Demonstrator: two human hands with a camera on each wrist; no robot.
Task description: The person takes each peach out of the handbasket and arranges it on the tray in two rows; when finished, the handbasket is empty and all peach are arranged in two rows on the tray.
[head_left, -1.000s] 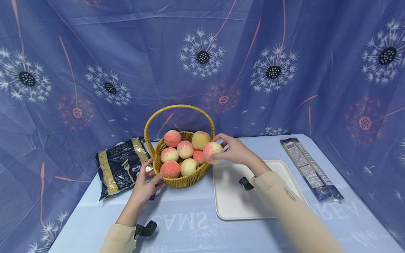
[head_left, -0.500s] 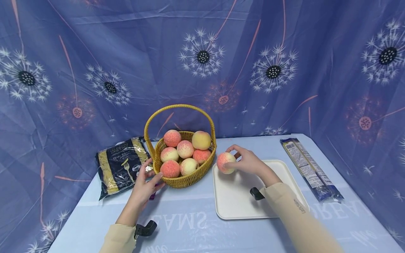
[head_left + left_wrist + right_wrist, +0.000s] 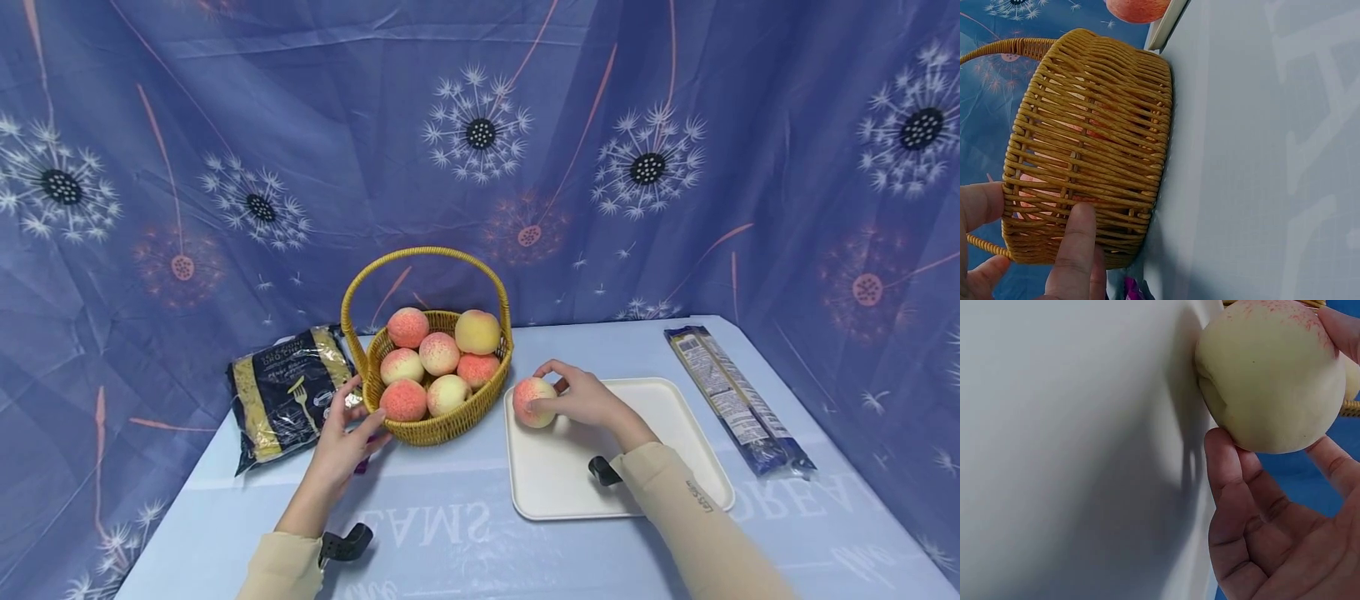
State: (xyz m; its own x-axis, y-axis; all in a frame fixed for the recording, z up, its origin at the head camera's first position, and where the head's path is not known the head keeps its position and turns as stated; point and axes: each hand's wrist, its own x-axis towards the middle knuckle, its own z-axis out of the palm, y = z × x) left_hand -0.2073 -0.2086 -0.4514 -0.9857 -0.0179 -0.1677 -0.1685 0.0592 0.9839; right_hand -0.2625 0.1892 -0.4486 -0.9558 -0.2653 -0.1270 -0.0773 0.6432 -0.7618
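Wicker basket (image 3: 442,431): placed on the table (image 3: 435,542); seven peaches (image 3: 438,354) are seen inside.
Left hand (image 3: 339,450): fingers are spread and placed against the left end of the wicker basket.
Right hand (image 3: 588,402): the held peach (image 3: 527,398) is gripped between thumb and fingers.
Peach position: located right of the wicker basket, at the nearest corner of the white tray (image 3: 555,483); contact with the tray surface cannot be told.
Dark bag (image 3: 279,408): laid just left of the wicker basket.
Long packet (image 3: 727,392): laid well right of the wicker basket, beyond the tray.
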